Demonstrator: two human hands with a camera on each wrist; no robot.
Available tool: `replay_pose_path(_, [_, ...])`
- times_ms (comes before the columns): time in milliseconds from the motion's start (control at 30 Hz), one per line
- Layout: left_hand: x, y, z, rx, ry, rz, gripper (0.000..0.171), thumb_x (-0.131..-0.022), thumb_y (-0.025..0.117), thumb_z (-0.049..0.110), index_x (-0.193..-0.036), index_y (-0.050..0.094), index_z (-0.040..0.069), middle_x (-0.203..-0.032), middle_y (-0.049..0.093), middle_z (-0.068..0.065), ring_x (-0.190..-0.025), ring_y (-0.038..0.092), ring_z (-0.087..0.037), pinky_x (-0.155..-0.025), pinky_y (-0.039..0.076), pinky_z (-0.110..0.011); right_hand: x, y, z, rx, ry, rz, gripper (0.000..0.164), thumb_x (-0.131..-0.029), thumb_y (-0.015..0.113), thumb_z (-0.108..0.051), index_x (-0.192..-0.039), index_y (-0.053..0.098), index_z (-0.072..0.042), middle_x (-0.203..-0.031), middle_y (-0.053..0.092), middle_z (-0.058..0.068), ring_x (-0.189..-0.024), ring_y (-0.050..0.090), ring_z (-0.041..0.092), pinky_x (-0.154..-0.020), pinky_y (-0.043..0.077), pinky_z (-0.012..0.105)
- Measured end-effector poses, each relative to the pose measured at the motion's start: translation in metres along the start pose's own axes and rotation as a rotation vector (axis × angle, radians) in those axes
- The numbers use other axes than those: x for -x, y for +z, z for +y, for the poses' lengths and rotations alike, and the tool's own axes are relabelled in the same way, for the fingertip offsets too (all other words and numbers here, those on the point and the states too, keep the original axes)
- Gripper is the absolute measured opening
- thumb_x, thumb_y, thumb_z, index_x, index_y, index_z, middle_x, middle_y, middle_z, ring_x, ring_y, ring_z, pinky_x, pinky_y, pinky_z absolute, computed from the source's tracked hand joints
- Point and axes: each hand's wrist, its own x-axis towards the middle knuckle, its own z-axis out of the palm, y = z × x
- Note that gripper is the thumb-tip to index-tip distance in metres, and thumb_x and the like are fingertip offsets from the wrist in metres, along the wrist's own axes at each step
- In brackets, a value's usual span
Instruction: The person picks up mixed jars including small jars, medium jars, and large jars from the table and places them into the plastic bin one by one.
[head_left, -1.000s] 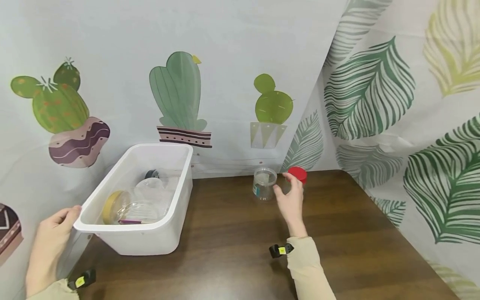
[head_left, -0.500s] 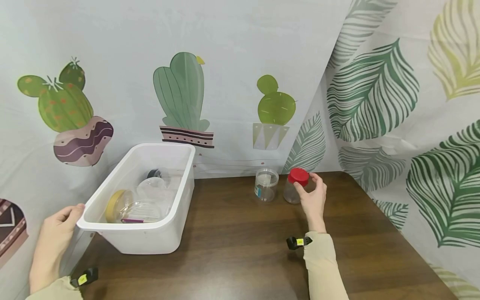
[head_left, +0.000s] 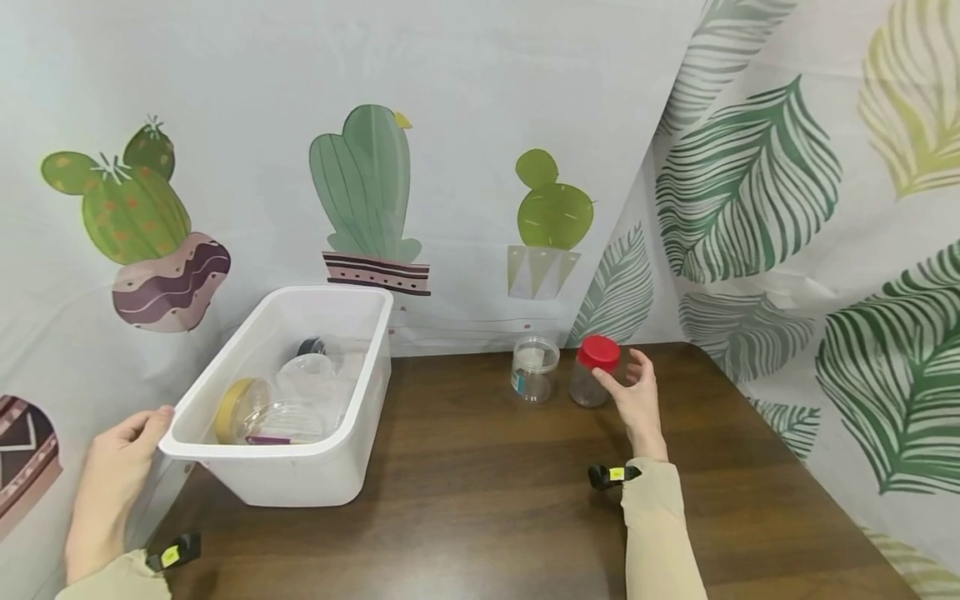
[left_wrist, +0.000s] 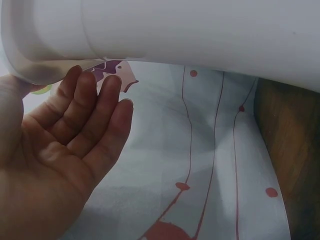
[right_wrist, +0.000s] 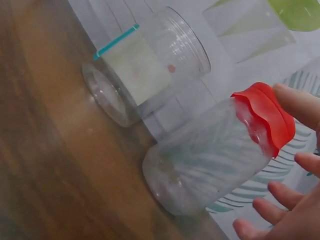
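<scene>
At the left, my left hand [head_left: 112, 475] holds the near left corner of a white plastic bin [head_left: 311, 487]. In the left wrist view the thumb lies at the rim, and the loosely curled fingers [left_wrist: 92, 120] reach up under it. My right hand [head_left: 642, 404] is beside a clear jar [head_left: 587, 388] with a red lid [head_left: 600, 353], thumb at the lid's near side and the other fingers spread apart from it. Upright on the table, the jar has a wavy-edged lid in the right wrist view. A lidless clear jar [head_left: 534, 382] with a label stands left of it.
Inside the bin are several clear plastic containers, a yellow-lidded one [head_left: 231, 412] and a purple strip [head_left: 268, 440] among them. The brown wooden table [head_left: 480, 500] meets a wall hanging [head_left: 465, 167] printed with cacti and leaves.
My right hand has moved right, past the lidless jar, to the red-lidded jar's right side; its fingers have since spread off the lid. The left hand has stayed at the bin's corner.
</scene>
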Motion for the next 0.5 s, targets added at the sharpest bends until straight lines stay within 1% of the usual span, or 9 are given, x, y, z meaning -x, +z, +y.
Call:
replay_pose_path(100, [0.0,-0.001,0.0,-0.006,0.006,0.005,0.034,-0.1,0.054,0.038,-0.095,0.069,0.007,-0.077,0.057,0.03,-0.075,0.048,0.005,-0.063,0.034,-0.018,-0.006,0.004,0.003,-0.006,0.01,-0.05,0.095,-0.08,0.083,-0.026,-0.151,0.023,-0.01,-0.142,0.033,0.023,-0.128,0.031,0.04,-0.097,0.034,0.049])
replay_pose_path(267, [0.002,-0.003,0.0,0.01,0.013,0.019,0.033,-0.1,0.054,0.036,-0.095,0.069,0.007,-0.077,0.058,0.03,-0.073,0.049,0.004,-0.062,0.036,-0.018,-0.011,0.013,0.009,-0.035,0.035,-0.126,0.1,-0.08,0.084,-0.025,-0.153,0.017,-0.012,-0.141,0.033,0.021,-0.124,0.036,0.034,-0.093,0.036,0.042])
replay_pose_path(400, [0.002,-0.001,0.002,0.018,0.017,0.016,0.034,-0.1,0.054,0.036,-0.096,0.068,0.005,-0.078,0.057,0.031,-0.074,0.049,0.004,-0.062,0.036,-0.018,-0.012,0.015,0.015,-0.055,0.055,-0.139,0.1,-0.08,0.083,-0.024,-0.153,0.015,-0.013,-0.139,0.036,0.019,-0.122,0.039,0.029,-0.091,0.036,0.039])
replay_pose_path(500, [0.002,0.0,0.002,0.018,0.02,0.021,0.036,-0.1,0.054,0.036,-0.098,0.068,0.003,-0.078,0.057,0.032,-0.075,0.049,0.005,-0.064,0.035,-0.017,-0.012,0.015,0.017,-0.056,0.052,-0.14,0.101,-0.081,0.083,-0.024,-0.154,0.014,-0.012,-0.141,0.035,0.019,-0.123,0.037,0.03,-0.094,0.034,0.042])
